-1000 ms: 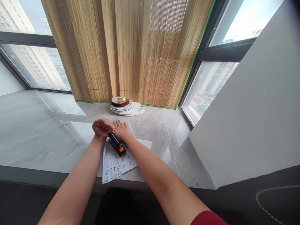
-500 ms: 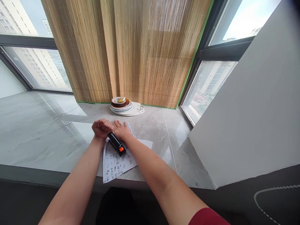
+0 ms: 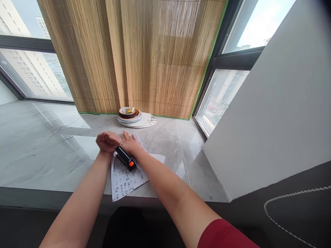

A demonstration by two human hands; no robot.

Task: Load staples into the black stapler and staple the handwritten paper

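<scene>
A black stapler with an orange patch (image 3: 126, 158) lies slantwise on white sheets with handwriting (image 3: 124, 184), near the front edge of the grey marble ledge. My left hand (image 3: 108, 141) is curled into a fist beside the stapler's far end; whether anything is inside the fist is hidden. Just right of it, my right hand (image 3: 131, 143) lies flat, palm down, on the far part of the papers, with its fingers stretched forward. The right hand and forearm cover part of the sheets.
A stack of plates (image 3: 130, 116) rests on a white oval platter (image 3: 149, 120) beyond my hands. Behind it hangs a bamboo blind (image 3: 144, 62). A white wall (image 3: 269, 113) slants in at the right, with a pale cord (image 3: 267, 213) below.
The view has shifted slightly, so the ledge, plates and hands appear further left. The hands keep the same pose around the stapler and papers.
</scene>
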